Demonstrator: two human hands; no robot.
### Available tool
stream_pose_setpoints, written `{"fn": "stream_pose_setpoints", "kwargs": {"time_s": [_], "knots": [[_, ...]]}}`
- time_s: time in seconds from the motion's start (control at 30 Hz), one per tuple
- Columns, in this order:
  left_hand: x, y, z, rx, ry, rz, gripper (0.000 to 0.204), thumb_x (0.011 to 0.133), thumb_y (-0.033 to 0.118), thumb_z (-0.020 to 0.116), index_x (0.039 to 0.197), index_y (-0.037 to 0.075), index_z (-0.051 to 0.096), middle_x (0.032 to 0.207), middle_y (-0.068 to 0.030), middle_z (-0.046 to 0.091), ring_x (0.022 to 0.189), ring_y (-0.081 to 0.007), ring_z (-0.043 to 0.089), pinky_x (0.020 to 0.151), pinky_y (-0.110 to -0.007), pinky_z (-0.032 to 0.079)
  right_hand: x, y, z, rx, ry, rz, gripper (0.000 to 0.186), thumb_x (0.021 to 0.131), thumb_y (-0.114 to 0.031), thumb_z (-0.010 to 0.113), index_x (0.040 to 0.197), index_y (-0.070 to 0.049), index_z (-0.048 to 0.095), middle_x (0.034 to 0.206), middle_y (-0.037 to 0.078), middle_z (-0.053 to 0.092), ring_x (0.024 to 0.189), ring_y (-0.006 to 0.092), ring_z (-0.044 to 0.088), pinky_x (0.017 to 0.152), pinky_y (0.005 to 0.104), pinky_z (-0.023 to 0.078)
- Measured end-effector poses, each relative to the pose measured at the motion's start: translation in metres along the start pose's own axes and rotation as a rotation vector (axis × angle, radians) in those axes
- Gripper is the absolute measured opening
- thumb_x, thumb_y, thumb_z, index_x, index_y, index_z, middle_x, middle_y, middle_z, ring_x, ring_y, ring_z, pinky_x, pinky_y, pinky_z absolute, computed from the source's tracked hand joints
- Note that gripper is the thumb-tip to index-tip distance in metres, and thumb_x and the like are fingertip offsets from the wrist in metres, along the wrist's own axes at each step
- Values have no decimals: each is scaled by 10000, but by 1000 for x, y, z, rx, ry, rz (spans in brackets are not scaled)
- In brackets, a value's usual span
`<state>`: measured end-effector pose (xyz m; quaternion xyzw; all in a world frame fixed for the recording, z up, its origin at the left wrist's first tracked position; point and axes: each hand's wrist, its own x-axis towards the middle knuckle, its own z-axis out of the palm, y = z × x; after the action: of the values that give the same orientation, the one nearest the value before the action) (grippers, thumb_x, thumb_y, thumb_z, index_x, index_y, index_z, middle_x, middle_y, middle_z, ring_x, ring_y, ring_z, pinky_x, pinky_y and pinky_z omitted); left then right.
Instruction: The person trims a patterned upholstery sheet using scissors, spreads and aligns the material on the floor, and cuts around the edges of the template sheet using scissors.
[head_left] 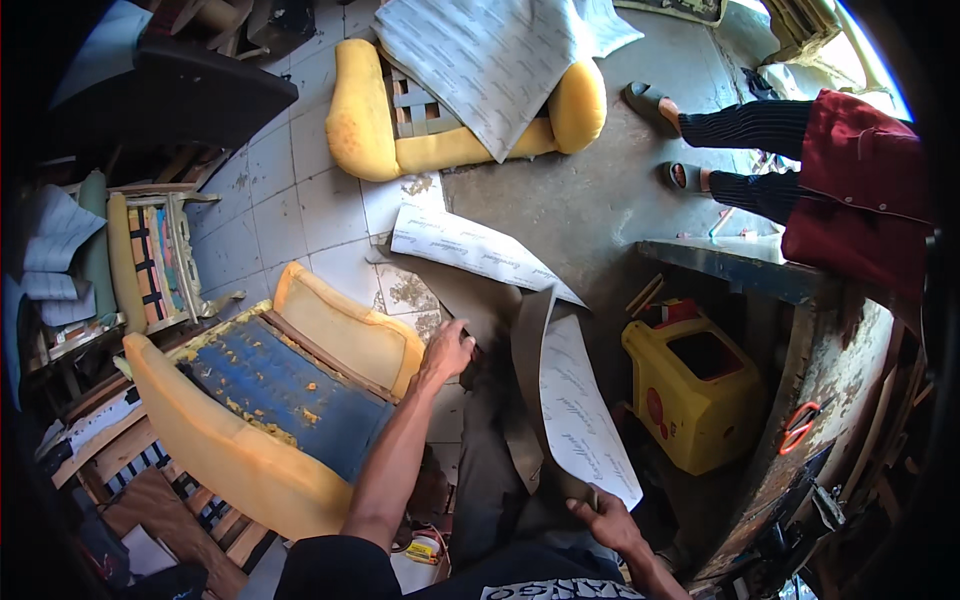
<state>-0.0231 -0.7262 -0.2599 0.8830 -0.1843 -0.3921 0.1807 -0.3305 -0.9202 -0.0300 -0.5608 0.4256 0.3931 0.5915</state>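
Note:
A long piece of upholstery material (590,420), dark grey-brown on one face and white with print on the other, drapes across my lap and curls upward. My right hand (605,520) pinches its near edge between thumb and fingers. A further folded stretch of material (470,250) lies beyond my knees, its white side up. My left hand (448,352) is held with curled fingers beside the dark material, near the padded chair frame (350,330); what it grips, if anything, cannot be made out. That frame has yellow foam arms and a blue panel spotted with foam.
Ahead stands another yellow foam-padded chair frame (365,120) with a patterned sheet (480,60) over it. A yellow plastic container (690,390) sits at right, below a worn bench (730,270). Red-handled scissors (797,428) lie there. A person in maroon (855,170) stands beyond.

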Motion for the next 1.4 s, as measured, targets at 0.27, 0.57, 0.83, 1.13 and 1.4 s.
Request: {"fn": "stream_pose_setpoints", "kwargs": {"time_s": [0.27,0.57,0.83,1.13,1.4], "knots": [[189,-93,138,692,89,393,498,873,89,591,1358,84,476,1362,-174,478,1287,-367,448,1015,-465,405,106,77,8,-71,161,319,481,890,-442,626,1031,15,677,903,239,681,862,305,681,731,389,506],[386,-73,152,622,-271,629,137,857,185,665,966,156,744,848,-90,735,837,-279,710,730,-442,557,219,103,-4,406,198,128,414,857,-425,751,986,-33,720,856,133,661,661,183,578,635,320,463],[430,-66,11,747,1257,578,361,874,188,634,1212,65,595,1280,-186,538,1185,-371,484,961,-513,405,292,137,5,333,258,-40,363,871,-363,704,995,-22,705,855,132,675,736,191,614,697,319,478],[317,-216,219,492,421,385,653,952,416,526,1512,109,389,1598,-226,244,1483,-429,190,1176,-627,157,318,108,-53,-37,162,-721,309,886,-293,651,1005,-10,688,853,130,691,821,201,655,766,319,495],[240,-170,347,299,193,384,782,926,573,508,1550,140,321,1626,-263,102,1468,-549,63,1145,-690,113,218,84,-78,-439,1121,-1130,413,917,-403,630,1023,-5,599,1011,106,548,907,174,530,837,325,419]]}}
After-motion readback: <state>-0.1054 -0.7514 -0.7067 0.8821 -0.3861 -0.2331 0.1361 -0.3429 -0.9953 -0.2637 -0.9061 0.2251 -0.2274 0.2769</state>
